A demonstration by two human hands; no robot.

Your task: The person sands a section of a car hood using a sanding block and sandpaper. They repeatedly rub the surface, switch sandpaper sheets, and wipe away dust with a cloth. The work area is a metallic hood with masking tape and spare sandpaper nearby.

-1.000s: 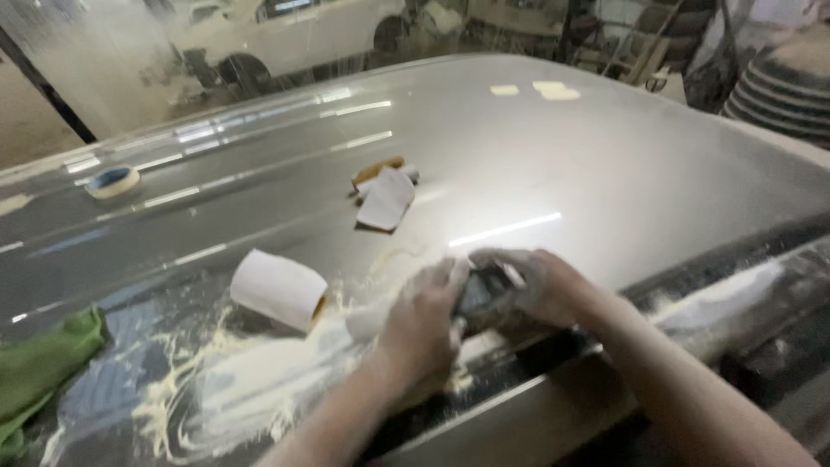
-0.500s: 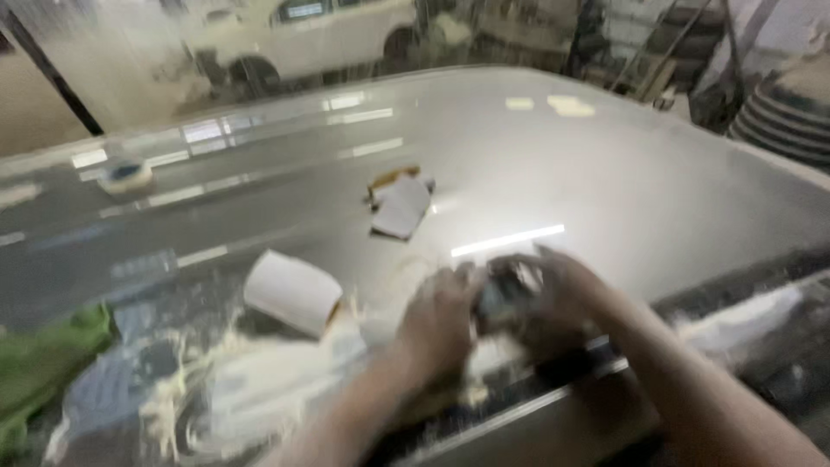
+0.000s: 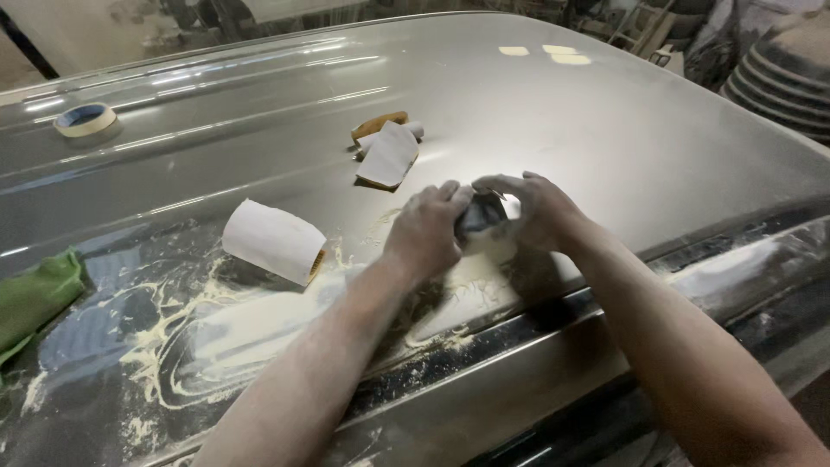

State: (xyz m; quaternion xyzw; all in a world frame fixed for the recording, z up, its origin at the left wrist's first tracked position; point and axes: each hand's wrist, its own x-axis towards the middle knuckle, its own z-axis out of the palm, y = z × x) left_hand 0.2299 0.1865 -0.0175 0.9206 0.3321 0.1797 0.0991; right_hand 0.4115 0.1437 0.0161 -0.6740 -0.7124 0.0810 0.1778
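Observation:
Both my hands grip a small dark sanding block [image 3: 481, 213] and press it on a grey car roof [image 3: 536, 112]. My left hand [image 3: 425, 232] covers the block's left side. My right hand [image 3: 536, 209] holds its right side, fingers curled over the top. Under and around the block lies a patch of pale filler and yellowish sanding dust [image 3: 216, 320]. Most of the block is hidden by my fingers.
A curled sheet of sandpaper [image 3: 273, 240] lies left of my hands. More folded sandpaper pieces [image 3: 387, 149] sit further back. A roll of masking tape [image 3: 85, 119] rests at the far left, and a green cloth [image 3: 35, 294] lies at the left edge. Stacked tyres [image 3: 787, 69] stand at the right.
My hands and the block have shifted slightly up the roof and to the right. The camera has moved closer and lower over the panel.

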